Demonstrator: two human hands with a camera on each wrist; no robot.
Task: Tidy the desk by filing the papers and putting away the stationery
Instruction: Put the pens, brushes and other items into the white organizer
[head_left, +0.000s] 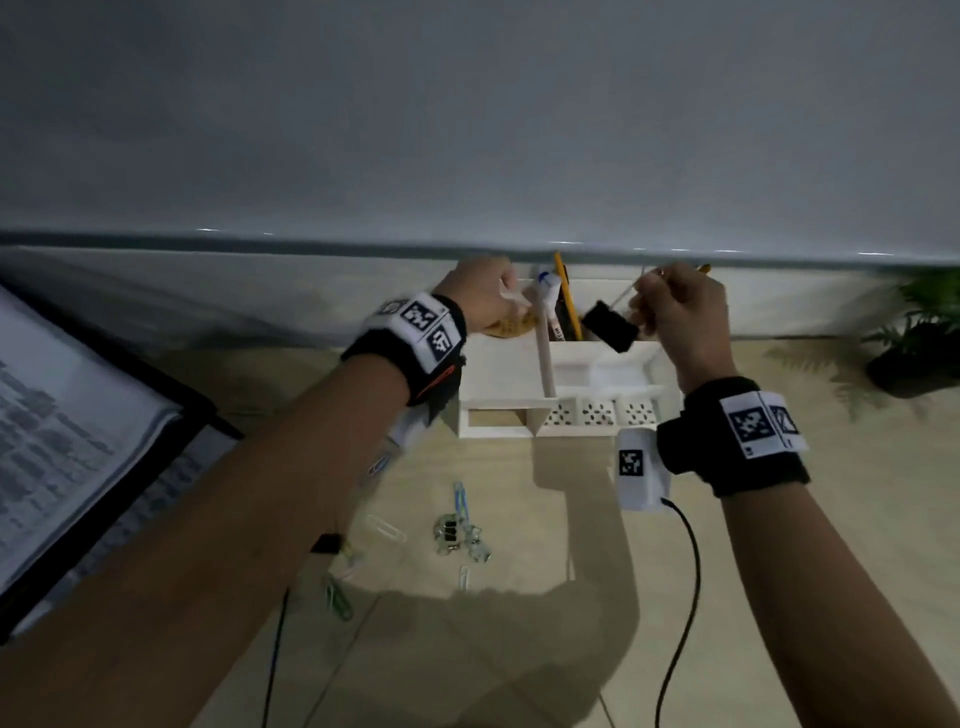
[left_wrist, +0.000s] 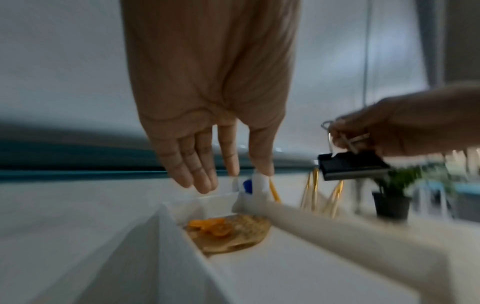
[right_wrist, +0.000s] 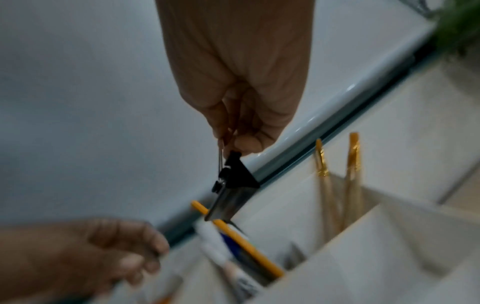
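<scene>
The right hand (head_left: 680, 312) is pinching the wire handles of a black binder clip (head_left: 610, 326), which is hanging over the white desk organizer (head_left: 519, 384) on the bench (head_left: 779, 545). The left hand (left_wrist: 207, 131) is hovering released, fingers straight, above the organizer's left compartment.

A pale grey wall (head_left: 467, 114) fills the far side, dim and evenly lit, with a dark teal strip (head_left: 260, 243) running along its foot. Below it lies the light wood-grain bench (head_left: 805, 545). A small green potted plant (head_left: 919, 332) stands at the right edge.
</scene>
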